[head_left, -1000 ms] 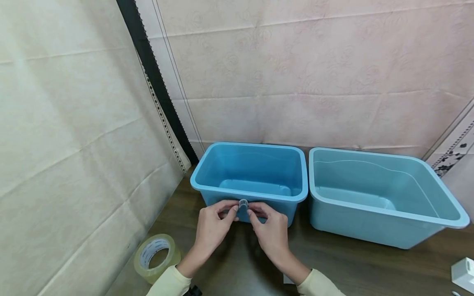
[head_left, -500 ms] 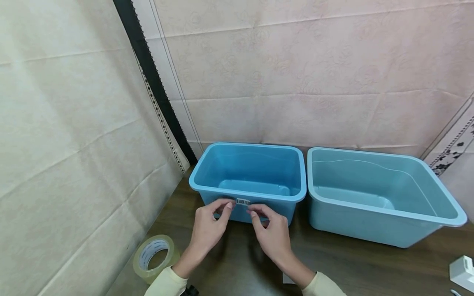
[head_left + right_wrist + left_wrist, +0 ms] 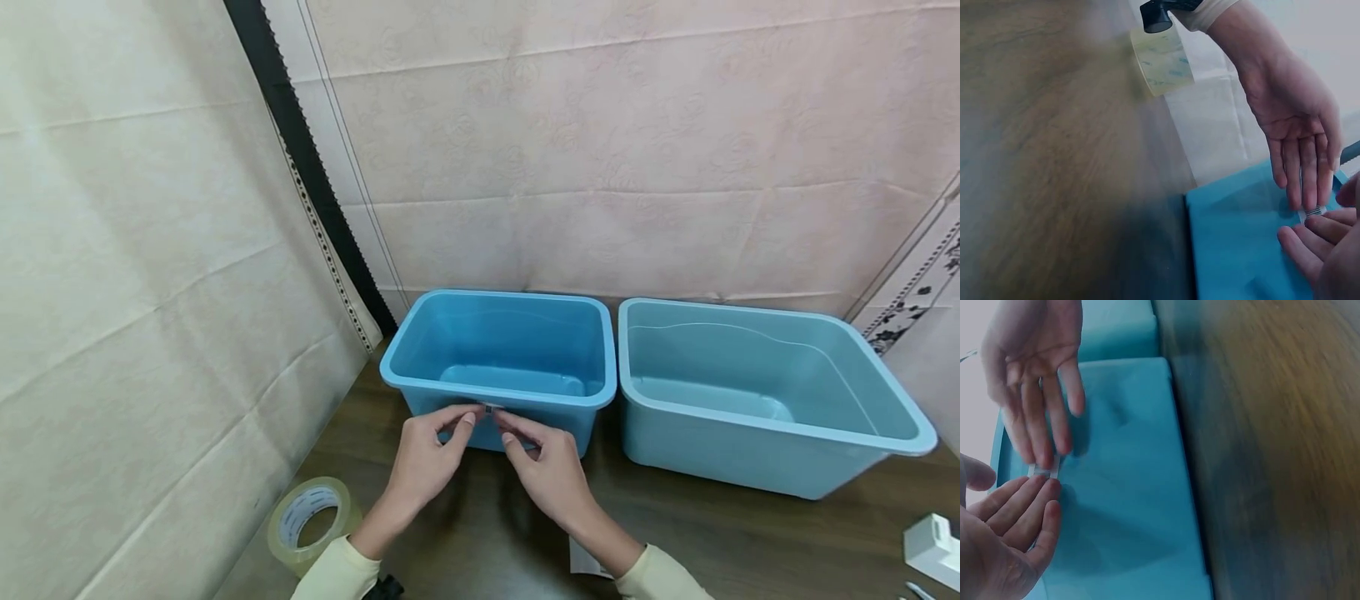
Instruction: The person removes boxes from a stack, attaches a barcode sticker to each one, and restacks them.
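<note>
On the front wall of the blue bin [image 3: 495, 395], just under its rim, sits a small white barcode sticker [image 3: 1314, 212]. My left hand [image 3: 429, 454] presses the sticker's left end with straight fingertips. From the other side my right hand [image 3: 551, 471] has its extended fingertips on the right end. Only a short strip of the sticker shows between them in the head view. Both palms face the bin in the wrist views, and neither hand grips anything.
A paler blue-green bin [image 3: 750, 454] stands to the right of the first. A roll of clear tape [image 3: 341, 521] lies left of my left forearm. White paper [image 3: 587, 562] lies by my right wrist, and a white box-shaped object [image 3: 930, 546] at the far right. Cloth hangs behind.
The sticker, bent between my fingers a second ago, now lies flat on the bin. My fingers let go of its ends, then moved inward over it.
</note>
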Demonstrator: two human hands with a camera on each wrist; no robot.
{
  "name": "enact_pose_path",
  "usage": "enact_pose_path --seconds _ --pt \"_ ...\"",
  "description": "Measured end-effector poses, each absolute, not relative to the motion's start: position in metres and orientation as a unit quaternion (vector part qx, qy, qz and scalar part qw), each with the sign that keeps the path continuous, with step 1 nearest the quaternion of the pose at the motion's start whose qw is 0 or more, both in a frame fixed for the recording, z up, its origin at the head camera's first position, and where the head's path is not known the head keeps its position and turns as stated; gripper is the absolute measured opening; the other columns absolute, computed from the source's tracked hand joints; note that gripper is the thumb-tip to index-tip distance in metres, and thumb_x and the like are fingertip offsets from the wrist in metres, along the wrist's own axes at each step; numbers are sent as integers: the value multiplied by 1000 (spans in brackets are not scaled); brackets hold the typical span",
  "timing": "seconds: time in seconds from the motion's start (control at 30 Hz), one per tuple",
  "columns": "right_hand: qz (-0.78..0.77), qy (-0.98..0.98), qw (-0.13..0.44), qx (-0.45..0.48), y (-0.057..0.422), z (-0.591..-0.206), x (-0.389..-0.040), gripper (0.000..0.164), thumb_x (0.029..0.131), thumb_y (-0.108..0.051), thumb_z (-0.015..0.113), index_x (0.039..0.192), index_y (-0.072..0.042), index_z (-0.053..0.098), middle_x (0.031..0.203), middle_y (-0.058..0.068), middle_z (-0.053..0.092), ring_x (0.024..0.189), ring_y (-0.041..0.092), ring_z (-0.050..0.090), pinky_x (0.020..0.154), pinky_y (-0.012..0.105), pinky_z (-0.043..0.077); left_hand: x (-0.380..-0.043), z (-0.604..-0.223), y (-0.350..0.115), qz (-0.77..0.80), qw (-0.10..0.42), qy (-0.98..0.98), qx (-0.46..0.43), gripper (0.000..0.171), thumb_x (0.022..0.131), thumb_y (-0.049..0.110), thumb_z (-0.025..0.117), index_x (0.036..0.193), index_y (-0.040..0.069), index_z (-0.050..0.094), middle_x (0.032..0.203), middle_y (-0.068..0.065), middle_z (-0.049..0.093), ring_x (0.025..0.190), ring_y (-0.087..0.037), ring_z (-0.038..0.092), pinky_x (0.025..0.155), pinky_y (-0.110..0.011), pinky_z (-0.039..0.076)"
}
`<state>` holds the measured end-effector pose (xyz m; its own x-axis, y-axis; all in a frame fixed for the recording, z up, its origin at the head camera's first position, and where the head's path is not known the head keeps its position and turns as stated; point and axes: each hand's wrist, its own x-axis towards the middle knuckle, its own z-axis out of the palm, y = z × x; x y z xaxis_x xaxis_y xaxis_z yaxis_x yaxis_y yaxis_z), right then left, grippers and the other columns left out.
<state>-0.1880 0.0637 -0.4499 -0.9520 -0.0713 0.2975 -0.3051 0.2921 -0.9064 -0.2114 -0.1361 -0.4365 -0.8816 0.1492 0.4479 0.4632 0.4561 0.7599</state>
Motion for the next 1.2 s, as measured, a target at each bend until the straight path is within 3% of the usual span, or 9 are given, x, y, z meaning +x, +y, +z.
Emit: enact_pose_path --seconds 0.2,0.37,0.5,0.6,0.77,0.93,1.03,1.2 --pt "570 -809 81 113 76 -445 -184 33 105 -21 67 137 -26 72 130 -13 75 118 9 74 87 30 64 -211 -433 -135 -469 167 -850 -171 19 106 25 65 115 24 82 106 13 82 95 -5 76 80 -31 61" --pt "537 -835 67 99 105 -443 -173 24 105 -22 67 127 -27 76 122 -10 79 112 11 76 85 26 63 -205 -432 -131 -444 145 -864 -191 20 106 25 66 116 20 82 102 9 82 89 1 73 77 -26 60" --pt "470 -879 34 80 135 -447 -163 15 104 -25 69 113 -33 78 112 -12 80 99 6 75 79 22 60 -198 -433 -108 -381 68 -883 -266 21 103 30 70 118 20 81 102 10 80 86 3 69 76 -21 57" --pt "403 -912 -8 74 154 -455 -157 13 100 -29 74 112 -30 78 112 -10 79 96 6 73 79 29 61 -193 -437 -87 -307 -14 -895 -322 25 100 38 73 118 22 80 105 10 79 86 5 68 75 -19 55" --pt "306 -940 -80 127 177 -468 -148 29 91 -37 83 116 -23 77 113 -9 73 103 12 67 84 42 58 -184 -451 -57 -175 -89 -915 -352 39 91 53 80 122 29 78 109 13 77 88 3 66 70 -22 53" --pt "268 -941 -127 166 187 -480 -139 27 89 -45 83 108 -28 74 102 -12 64 91 7 56 78 37 53 -172 -463 -35 -78 -97 -913 -388 48 86 63 80 125 35 75 109 17 71 88 0 64 66 -25 51" --pt "267 -939 -125 176 189 -487 -134 22 87 -40 86 100 -30 71 96 -11 58 85 6 49 72 31 47 -168 -467 -27 -40 -89 -905 -415 46 85 65 80 120 36 75 103 16 67 81 0 59 62 -23 48" --pt "282 -936 -112 179 190 -495 -127 24 86 -26 87 87 -31 63 87 -10 52 78 4 43 66 27 37 -166 -470 -20 -3 -68 -895 -441 28 88 57 82 103 35 73 92 15 60 73 0 52 59 -21 41"
